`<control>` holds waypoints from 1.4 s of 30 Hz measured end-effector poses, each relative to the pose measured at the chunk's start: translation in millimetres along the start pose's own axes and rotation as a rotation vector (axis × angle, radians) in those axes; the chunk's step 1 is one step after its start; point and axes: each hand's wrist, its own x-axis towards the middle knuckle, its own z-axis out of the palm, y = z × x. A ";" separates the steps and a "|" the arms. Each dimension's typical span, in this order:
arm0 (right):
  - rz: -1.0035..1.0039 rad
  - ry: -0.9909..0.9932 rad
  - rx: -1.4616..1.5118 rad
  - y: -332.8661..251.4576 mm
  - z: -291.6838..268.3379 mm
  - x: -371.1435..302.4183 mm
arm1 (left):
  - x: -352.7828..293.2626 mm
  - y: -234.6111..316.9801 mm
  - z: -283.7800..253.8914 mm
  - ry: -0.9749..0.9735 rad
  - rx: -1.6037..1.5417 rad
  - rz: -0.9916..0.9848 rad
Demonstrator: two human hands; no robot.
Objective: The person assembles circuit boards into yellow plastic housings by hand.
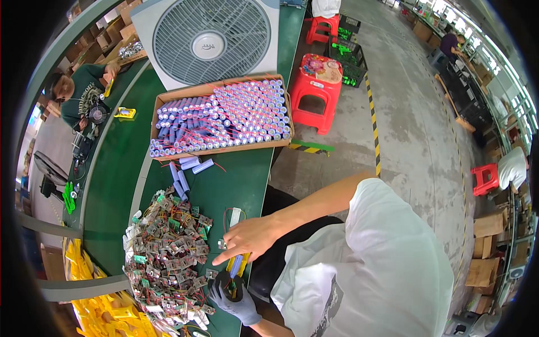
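Observation:
My left hand (236, 303), in a grey glove, is closed around the near end of a yellow plastic casing (242, 267). A blue-purple battery cell (236, 265) lies inside the casing, with thin wires beside it. My bare right hand (250, 236) covers the casing's far end, thumb along one side and index finger stretched across to the left; what lies under the palm is hidden. A small metal connector piece (222, 244) shows at its left edge. Just beyond the hand is a white strip (235, 216) with a red wire.
Left of my hands lies a heap of small wired circuit boards (168, 253). Yellow casings (106, 309) are piled lower left. A carton of battery cells (222, 147) and a box fan (208, 45) stand beyond. Loose cells (179, 182) lie between. Across the belt (115, 180), a co-worker (81, 92) handles a yellow part.

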 end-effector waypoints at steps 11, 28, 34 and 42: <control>0.263 0.677 0.316 -32.1 15.5 -3.4 | -38.9 39.8 2.1 0.785 -0.270 -0.588; 0.073 0.890 0.266 -59.1 63.9 7.2 | 6.8 26.7 22.3 0.273 -1.407 -0.707; 0.018 0.888 0.196 -47.5 60.0 0.7 | 8.7 28.5 28.0 0.221 -1.512 -0.689; -0.174 0.788 0.113 -47.4 56.1 8.7 | 12.1 30.1 28.9 0.529 -1.452 -0.792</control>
